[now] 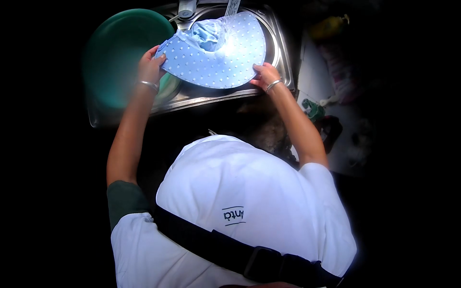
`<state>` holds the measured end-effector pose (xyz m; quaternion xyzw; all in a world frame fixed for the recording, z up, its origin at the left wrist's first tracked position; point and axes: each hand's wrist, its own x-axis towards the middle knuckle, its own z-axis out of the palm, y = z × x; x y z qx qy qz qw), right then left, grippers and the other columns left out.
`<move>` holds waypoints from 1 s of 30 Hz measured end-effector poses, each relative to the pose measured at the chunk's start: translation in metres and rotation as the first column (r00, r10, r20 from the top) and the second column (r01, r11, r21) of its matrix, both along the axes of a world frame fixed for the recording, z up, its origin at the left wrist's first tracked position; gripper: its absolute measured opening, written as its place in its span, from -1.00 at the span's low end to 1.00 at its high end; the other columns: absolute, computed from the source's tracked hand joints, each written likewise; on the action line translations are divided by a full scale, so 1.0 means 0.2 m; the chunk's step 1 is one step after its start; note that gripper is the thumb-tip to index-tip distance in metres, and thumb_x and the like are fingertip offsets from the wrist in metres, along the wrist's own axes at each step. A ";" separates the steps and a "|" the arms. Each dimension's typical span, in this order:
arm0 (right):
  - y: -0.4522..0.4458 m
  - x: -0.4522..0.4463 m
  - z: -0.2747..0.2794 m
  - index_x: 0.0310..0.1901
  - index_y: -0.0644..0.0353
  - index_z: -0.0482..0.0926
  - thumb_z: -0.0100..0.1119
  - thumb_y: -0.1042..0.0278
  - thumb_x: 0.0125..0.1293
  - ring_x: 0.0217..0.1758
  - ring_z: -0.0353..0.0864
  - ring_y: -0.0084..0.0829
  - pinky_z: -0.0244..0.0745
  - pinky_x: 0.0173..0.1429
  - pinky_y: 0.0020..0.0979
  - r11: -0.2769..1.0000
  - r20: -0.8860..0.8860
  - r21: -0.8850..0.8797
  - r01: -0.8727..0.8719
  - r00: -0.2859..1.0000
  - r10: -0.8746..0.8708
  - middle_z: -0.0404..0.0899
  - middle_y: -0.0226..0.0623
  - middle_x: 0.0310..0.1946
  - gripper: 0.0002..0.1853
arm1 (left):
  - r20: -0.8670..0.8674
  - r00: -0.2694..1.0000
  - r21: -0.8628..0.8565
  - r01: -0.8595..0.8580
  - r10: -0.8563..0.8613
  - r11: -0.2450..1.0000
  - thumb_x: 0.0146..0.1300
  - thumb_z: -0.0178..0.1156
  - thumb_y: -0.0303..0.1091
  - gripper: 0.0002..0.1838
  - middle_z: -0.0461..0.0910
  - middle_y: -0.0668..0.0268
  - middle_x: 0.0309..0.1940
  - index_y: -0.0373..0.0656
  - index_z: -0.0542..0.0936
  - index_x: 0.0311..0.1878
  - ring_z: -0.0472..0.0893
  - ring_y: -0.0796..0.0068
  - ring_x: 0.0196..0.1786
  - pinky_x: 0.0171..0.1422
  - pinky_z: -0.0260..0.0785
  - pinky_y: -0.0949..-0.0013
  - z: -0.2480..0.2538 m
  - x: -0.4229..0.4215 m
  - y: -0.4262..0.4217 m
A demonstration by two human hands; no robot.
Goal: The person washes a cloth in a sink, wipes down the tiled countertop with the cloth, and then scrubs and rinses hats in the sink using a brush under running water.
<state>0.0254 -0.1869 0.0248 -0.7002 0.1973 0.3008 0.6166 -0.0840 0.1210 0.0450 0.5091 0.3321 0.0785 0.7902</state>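
Chest strap: black, buckled, it crossed the white T-shirt at six o'clock.
Sun hat: pale blue with white dots, wide-brimmed — it was stretched out at twelve o'clock, over the stainless-steel sink.
Left hand: its fingers pinched the brim at eight o'clock, thumb on top.
Right hand: its fingers gripped the brim at four o'clock.
Green basin: it sat at ten o'clock — beside the hat.
Bangles: silver, one circled each wrist.

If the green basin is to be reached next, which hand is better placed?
Left hand, probably: it holds the hat near the green basin; the right hand holds the far side.
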 end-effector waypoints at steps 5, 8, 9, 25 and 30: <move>-0.08 0.25 -0.13 -0.06 0.23 0.37 0.05 0.39 0.22 -0.40 0.55 -0.42 0.58 -0.44 -0.40 0.996 0.039 -0.084 -0.003 0.999 0.007 0.52 -0.27 -0.33 -0.73 | -0.009 0.999 -0.011 -0.037 0.037 0.999 0.21 0.03 -0.54 -0.62 0.51 0.27 -0.16 -0.24 0.35 0.13 0.54 0.52 -0.19 -0.04 0.49 0.35 0.04 0.04 -0.03; -0.06 0.30 -0.21 -0.12 0.20 0.43 0.06 0.37 0.21 -0.42 0.54 -0.46 0.54 -0.47 -0.43 0.991 0.049 -0.134 -0.011 0.999 0.018 0.52 -0.31 -0.35 -0.78 | 0.012 0.999 -0.008 -0.043 0.043 0.999 0.22 0.03 -0.54 -0.61 0.51 0.27 -0.17 -0.23 0.35 0.14 0.53 0.53 -0.20 -0.05 0.49 0.35 0.04 0.04 -0.03; -0.04 0.33 -0.21 -0.13 0.18 0.44 0.06 0.37 0.21 -0.42 0.54 -0.46 0.53 -0.48 -0.43 0.985 0.050 -0.169 -0.030 0.998 0.039 0.52 -0.32 -0.35 -0.80 | 0.003 0.999 0.004 -0.048 0.047 0.999 0.22 0.03 -0.54 -0.61 0.51 0.27 -0.17 -0.23 0.35 0.14 0.53 0.53 -0.19 -0.05 0.48 0.34 0.04 0.05 -0.04; -0.05 0.41 -0.23 -0.19 0.23 0.47 0.09 0.36 0.21 -0.41 0.58 -0.42 0.56 -0.43 -0.31 0.993 0.052 -0.087 -0.081 0.995 0.086 0.55 -0.29 -0.39 -0.82 | 0.007 0.990 0.036 -0.142 0.141 0.989 0.14 0.10 -0.54 -0.59 0.44 0.22 -0.09 -0.37 0.38 0.09 0.46 0.45 -0.09 0.04 0.36 0.38 -0.03 0.05 -0.02; -0.09 0.44 -0.24 -0.20 0.23 0.46 0.04 0.37 0.24 -0.41 0.58 -0.45 0.57 -0.42 -0.33 0.997 0.009 0.022 -0.078 0.997 0.078 0.55 -0.30 -0.38 -0.85 | 0.059 0.980 -0.045 -0.189 0.191 0.981 0.14 0.11 -0.54 -0.65 0.43 0.24 -0.08 -0.34 0.41 0.03 0.45 0.43 -0.08 0.07 0.35 0.35 -0.15 0.02 0.04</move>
